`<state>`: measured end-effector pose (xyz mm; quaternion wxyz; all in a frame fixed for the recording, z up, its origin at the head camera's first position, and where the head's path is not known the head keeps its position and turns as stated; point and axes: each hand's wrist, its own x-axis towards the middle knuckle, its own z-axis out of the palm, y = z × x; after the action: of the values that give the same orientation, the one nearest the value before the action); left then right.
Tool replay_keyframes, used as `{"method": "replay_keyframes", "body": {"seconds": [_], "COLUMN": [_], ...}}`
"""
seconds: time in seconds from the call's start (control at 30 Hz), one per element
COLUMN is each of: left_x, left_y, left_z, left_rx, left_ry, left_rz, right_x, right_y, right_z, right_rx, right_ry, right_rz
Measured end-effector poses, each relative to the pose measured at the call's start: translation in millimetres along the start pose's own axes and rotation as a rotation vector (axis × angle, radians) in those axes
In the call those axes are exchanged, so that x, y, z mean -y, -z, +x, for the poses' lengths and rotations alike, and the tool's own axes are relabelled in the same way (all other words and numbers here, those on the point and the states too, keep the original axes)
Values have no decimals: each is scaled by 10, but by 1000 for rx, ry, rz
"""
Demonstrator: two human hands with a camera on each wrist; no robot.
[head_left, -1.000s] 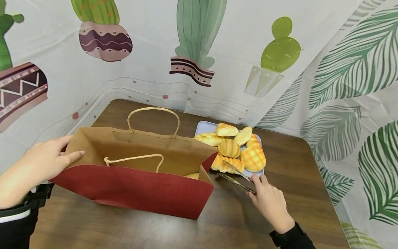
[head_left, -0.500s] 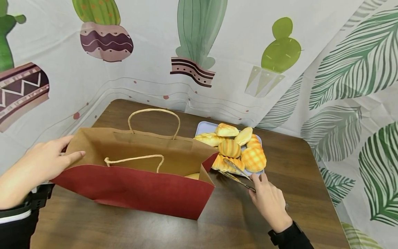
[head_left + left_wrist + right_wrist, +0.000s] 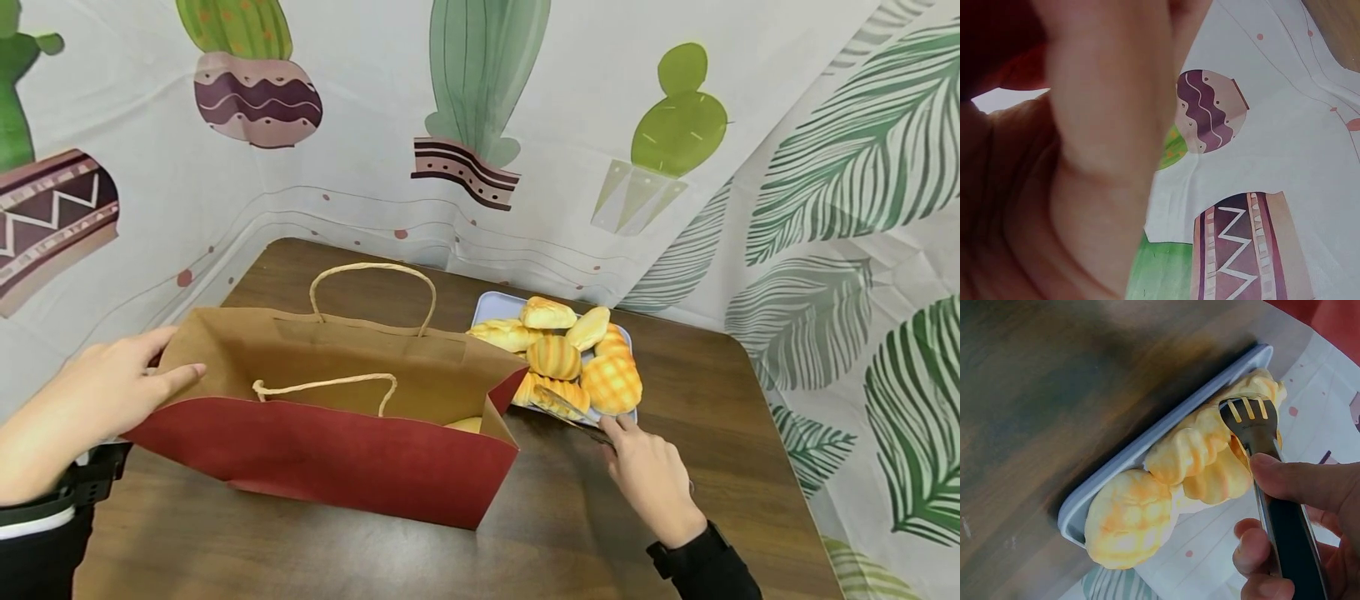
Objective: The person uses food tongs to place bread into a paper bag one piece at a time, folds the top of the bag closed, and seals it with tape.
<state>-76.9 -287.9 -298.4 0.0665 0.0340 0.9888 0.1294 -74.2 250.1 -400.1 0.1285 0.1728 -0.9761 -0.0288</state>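
Observation:
At the left end of a red paper bag [image 3: 322, 458] with a brown inside, my left hand [image 3: 123, 383] grips the rim, its thumb lying over the edge. In the left wrist view that hand [image 3: 1104, 144] is a blur covering the left side. My right hand [image 3: 648, 475] holds metal tongs [image 3: 570, 415]. A slotted tip of the tongs [image 3: 1249, 415] lies over a ridged bread roll [image 3: 564, 400] at the tray's front edge; the other tip is hidden. Several more breads, including a round crosshatched bun [image 3: 611, 383], crowd the pale blue tray [image 3: 487, 307].
Two twisted paper handles stand on the bag, the far handle [image 3: 372, 267] upright. Something yellowish [image 3: 467, 425] shows inside the bag's right end. The bag hides the tray's left front corner. A cactus-print cloth [image 3: 360, 167] hangs behind the brown table [image 3: 697, 400].
My right hand has brought the tongs slightly forward onto the ridged roll, and the gap between their arms has narrowed. My left hand and the bag stay as they were.

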Motion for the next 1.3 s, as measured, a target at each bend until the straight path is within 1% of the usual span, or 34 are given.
{"method": "replay_keyframes", "body": {"seconds": [0.1,0.2,0.47,0.67,0.87,0.97,1.13,1.3], "left_x": [-11,-19,-19,-21,-25,-19,-21,-20], "left_y": [7,16,19,19,13,16,9,4], "left_z": [-6,-13,-18,-12,-16,-12,-10,-14], "left_rx": [-1,-1,-7,-7,-19,-15,-3,0], "left_ry": [-2,-2,-4,-5,-14,-13,-2,3], "left_rz": [-2,-9,-13,-16,-11,-11,-13,-11], "right_x": [-10,-28,-100,-131,-134,-128,-111,-62], "right_y": [54,119,381,598,827,949,1136,1296], "right_z": [20,30,34,20,16,14,1,-19], "right_rx": [26,24,-21,-72,-153,-204,-288,-331], "right_ry": [-2,-5,-60,-82,-60,-45,5,52], "right_rz": [13,34,205,252,246,250,252,275]}}
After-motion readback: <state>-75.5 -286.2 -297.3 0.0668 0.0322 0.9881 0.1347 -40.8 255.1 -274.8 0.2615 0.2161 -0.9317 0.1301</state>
